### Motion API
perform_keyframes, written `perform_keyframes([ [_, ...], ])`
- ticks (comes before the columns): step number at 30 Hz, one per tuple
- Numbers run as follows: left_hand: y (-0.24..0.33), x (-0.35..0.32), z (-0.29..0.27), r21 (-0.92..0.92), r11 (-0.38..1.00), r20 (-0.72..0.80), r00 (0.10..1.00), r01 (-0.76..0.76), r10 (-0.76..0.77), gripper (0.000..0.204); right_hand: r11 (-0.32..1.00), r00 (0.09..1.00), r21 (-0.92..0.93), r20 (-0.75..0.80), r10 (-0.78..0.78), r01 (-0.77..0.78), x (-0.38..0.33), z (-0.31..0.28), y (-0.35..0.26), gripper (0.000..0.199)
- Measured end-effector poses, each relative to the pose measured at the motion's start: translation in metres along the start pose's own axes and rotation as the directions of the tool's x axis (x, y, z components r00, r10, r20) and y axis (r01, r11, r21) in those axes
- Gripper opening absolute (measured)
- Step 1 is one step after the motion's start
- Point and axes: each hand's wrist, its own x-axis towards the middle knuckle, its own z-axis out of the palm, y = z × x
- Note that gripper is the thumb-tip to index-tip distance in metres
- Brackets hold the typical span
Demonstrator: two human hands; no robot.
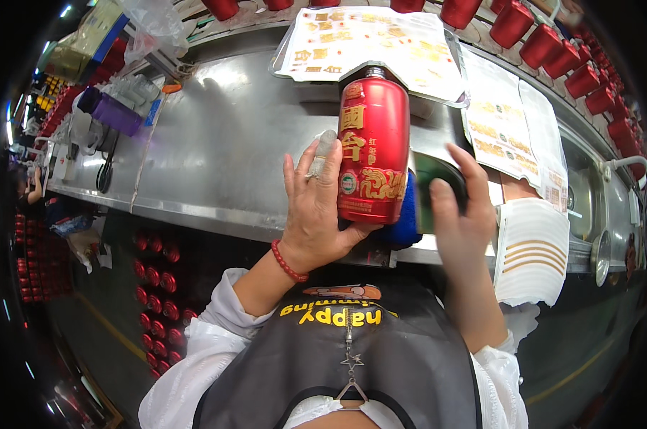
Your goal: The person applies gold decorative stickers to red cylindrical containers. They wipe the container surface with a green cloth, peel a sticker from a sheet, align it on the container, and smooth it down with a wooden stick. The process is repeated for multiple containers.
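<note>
A red bottle (373, 150) with gold markings stands upright above the near edge of the steel bench (230, 143), gripped by the left hand (316, 207), whose fingers curl round its side and base. The right hand (459, 214), just beside it, closes loosely on a dark green object (438, 182) next to a blue cloth (405, 218). Printed sheets (366, 39) lie behind on the bench, with red bottles (552, 43) lining the far edge.

A bottle (372, 146) stands upright over the near edge of the bench (223, 143), held between the left hand (316, 214) and the right hand (456, 207). Behind it lies a printed sheet (366, 39); more sheets (506, 121) lie to its right, and a row of cans (552, 39) stands beyond them.
</note>
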Motion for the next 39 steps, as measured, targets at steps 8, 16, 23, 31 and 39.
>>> perform_keyframes([
  [8,-0.019,-0.01,0.008,-0.076,0.996,0.083,0.996,0.036,-0.03,0.103,0.952,0.975,0.234,-0.055,0.215,-0.197,-0.002,0.012,0.031,0.026],
  [16,0.0,0.01,-0.011,0.098,0.973,0.023,0.978,-0.207,0.206,0.076,0.842,0.932,0.401,0.159,0.326,-0.362,-0.019,-0.002,0.036,0.023],
  [23,0.004,0.01,-0.01,0.082,0.971,0.032,0.975,-0.223,0.221,0.063,0.855,0.935,0.398,0.258,0.245,-0.334,-0.016,0.0,0.03,0.025],
  [31,0.01,0.008,-0.008,0.064,0.963,0.015,0.965,-0.262,0.262,0.054,0.868,0.938,0.372,0.239,0.252,-0.328,-0.013,0.002,0.027,0.025],
  [39,0.01,0.007,-0.006,0.052,0.965,0.013,0.966,-0.258,0.258,0.05,0.873,0.939,0.367,0.24,0.245,-0.321,-0.016,0.0,0.025,0.025],
])
